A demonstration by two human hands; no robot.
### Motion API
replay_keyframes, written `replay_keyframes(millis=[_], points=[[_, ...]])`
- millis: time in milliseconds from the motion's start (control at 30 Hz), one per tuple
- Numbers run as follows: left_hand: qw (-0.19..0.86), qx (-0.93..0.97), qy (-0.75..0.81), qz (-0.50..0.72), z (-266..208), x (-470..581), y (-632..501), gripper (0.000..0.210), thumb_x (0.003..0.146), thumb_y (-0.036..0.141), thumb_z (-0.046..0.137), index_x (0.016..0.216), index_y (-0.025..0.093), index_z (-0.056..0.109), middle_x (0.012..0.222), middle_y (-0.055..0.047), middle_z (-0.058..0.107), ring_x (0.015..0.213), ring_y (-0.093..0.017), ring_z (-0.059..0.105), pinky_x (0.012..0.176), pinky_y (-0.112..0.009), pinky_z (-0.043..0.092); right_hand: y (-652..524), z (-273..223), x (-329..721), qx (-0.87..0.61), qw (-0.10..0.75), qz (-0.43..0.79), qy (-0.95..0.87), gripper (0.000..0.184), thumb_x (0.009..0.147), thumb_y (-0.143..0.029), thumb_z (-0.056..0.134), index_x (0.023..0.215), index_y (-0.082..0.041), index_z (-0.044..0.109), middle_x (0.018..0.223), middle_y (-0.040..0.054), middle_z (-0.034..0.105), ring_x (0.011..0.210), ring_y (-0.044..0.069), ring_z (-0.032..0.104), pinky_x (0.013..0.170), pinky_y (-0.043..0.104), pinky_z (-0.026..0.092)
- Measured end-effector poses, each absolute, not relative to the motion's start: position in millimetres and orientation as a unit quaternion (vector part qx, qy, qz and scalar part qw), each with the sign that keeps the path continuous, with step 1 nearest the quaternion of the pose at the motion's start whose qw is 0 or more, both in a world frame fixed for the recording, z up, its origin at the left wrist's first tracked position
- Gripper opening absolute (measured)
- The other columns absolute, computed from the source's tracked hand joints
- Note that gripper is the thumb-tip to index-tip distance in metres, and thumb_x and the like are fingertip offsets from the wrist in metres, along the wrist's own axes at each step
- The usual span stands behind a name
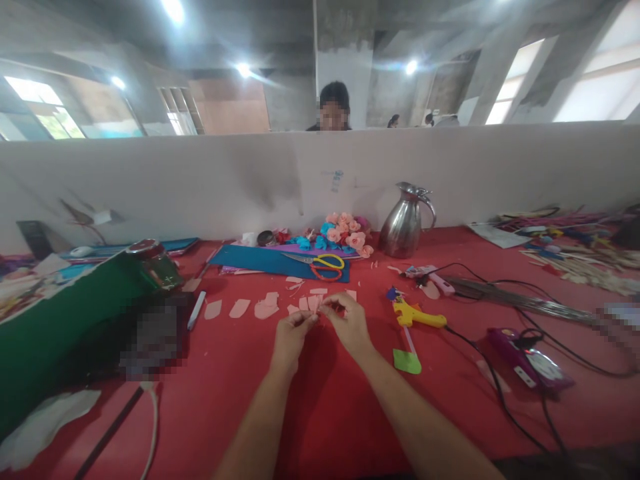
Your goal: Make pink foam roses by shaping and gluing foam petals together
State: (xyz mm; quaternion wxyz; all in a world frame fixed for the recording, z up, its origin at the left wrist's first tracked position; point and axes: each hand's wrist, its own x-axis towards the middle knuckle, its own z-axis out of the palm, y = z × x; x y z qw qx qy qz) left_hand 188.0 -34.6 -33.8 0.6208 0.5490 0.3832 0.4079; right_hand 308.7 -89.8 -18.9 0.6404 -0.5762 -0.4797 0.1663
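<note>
My left hand (293, 339) and my right hand (350, 325) meet over the middle of the red table, fingertips pinched close together. Between them is a small pink paper piece (315, 303), partly hidden by the fingers. More pink petal-shaped pieces lie just beyond and to the left, among them a single petal piece (239, 308) and a small overlapping pile (267, 307). Behind these, scissors (327, 265) with yellow and red handles rest on a blue sheet (250, 259). A bunch of pink and blue paper flowers (345, 230) stands against the partition.
On the right are a yellow glue gun (419, 316) with its cord, a green tag (407, 361), a purple power box (530, 360) and wire stems (525, 301). A steel jug (401, 223) stands behind. Leftward lie a white marker (197, 310), a jar (155, 263) and a green board (75, 327).
</note>
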Motion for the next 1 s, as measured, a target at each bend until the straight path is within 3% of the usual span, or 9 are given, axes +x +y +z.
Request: replay_keyframes(millis=[300,433,567,633,833,1000], points=[[0.614,0.552,0.389,0.408,-33.8,187.7,-34.8,0.021,0.059,0.034,0.075,0.067,0.015,0.071,0.066,-0.002,0.066,0.064,-0.014,0.055,0.066,-0.024,0.039,-86.9,-22.6,315.1,-0.582,0.683,0.181,-0.403,0.019,0.079,-0.036,0.052,0.074,-0.018,0.054,0.069,0.0003,0.055,0.065,0.014,0.049,0.061,0.024,0.039],[0.641,0.529,0.383,0.403,-34.5,186.5,-34.0,0.024,0.059,0.037,0.075,0.067,0.015,0.07,0.067,-0.003,0.066,0.065,-0.014,0.056,0.066,-0.025,0.041,-87.9,-21.3,315.3,-0.6,0.678,0.175,-0.386,0.031,0.084,-0.04,0.044,0.065,-0.018,0.053,0.059,-0.001,0.051,0.059,0.013,0.047,0.057,0.024,0.038],[0.686,0.499,0.352,0.397,-36.5,186.6,-33.3,0.026,0.057,0.036,0.077,0.07,0.014,0.071,0.067,-0.003,0.066,0.064,-0.014,0.057,0.065,-0.025,0.042,-89.9,-18.6,309.4,-0.561,0.653,0.121,-0.494,0.009,0.076,-0.028,0.058,0.078,-0.02,0.061,0.079,0.0019,0.061,0.075,0.016,0.052,0.072,0.028,0.042],[0.69,0.503,0.342,0.392,-37.0,187.2,-33.4,0.026,0.058,0.035,0.077,0.072,0.014,0.071,0.067,-0.004,0.067,0.065,-0.015,0.057,0.066,-0.025,0.042,-89.9,-18.7,306.6,-0.557,0.649,0.112,-0.507,0.013,0.073,-0.023,0.062,0.085,-0.02,0.061,0.086,0.0025,0.061,0.078,0.016,0.052,0.074,0.029,0.042],[0.676,0.531,0.348,0.373,-34.6,188.0,-35.4,0.023,0.061,0.035,0.075,0.071,0.014,0.071,0.067,-0.003,0.067,0.065,-0.014,0.056,0.065,-0.023,0.041,-89.2,-18.8,307.4,-0.55,0.647,0.123,-0.514,0.002,0.075,-0.02,0.06,0.075,-0.02,0.062,0.08,0.0017,0.059,0.077,0.016,0.053,0.073,0.028,0.042],[0.673,0.536,0.353,0.368,-32.4,187.8,-36.7,0.022,0.059,0.034,0.076,0.065,0.014,0.069,0.062,-0.002,0.064,0.06,-0.012,0.053,0.061,-0.022,0.04,-88.5,-18.8,309.4,-0.543,0.66,0.133,-0.502,0.006,0.078,-0.022,0.056,0.073,-0.02,0.059,0.078,0.0011,0.058,0.075,0.015,0.053,0.07,0.026,0.042]])
